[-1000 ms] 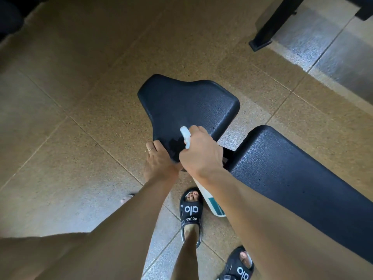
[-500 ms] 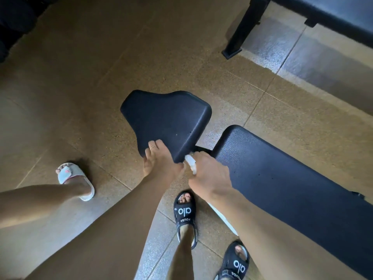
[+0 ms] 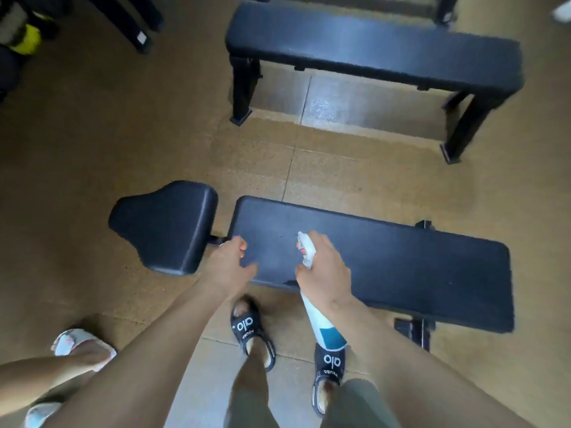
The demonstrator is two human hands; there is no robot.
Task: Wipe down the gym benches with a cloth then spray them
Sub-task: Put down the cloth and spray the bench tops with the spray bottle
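Overhead, spray bottle [image 3: 321,322] in right hand [image 3: 324,267].

Floor's that tan speckled rubber gym flooring [image 3: 92,156], laid in big tiles with thin seams running through it, and there's a shinier lit patch on it toward the top middle. Person filming is wearing black slide sandals, left one [image 3: 251,333] and right one [image 3: 329,370], both with white "alo" lettering across the strap, plus what looks like olive shorts [image 3: 352,403] at the bottom edge. Someone else's bare leg comes in at lower left with a white slipper [image 3: 82,344] on the foot. Top left corner has some dark equipment legs [image 3: 140,32] and something yellow-green [image 3: 27,40], too blurry to tell what.
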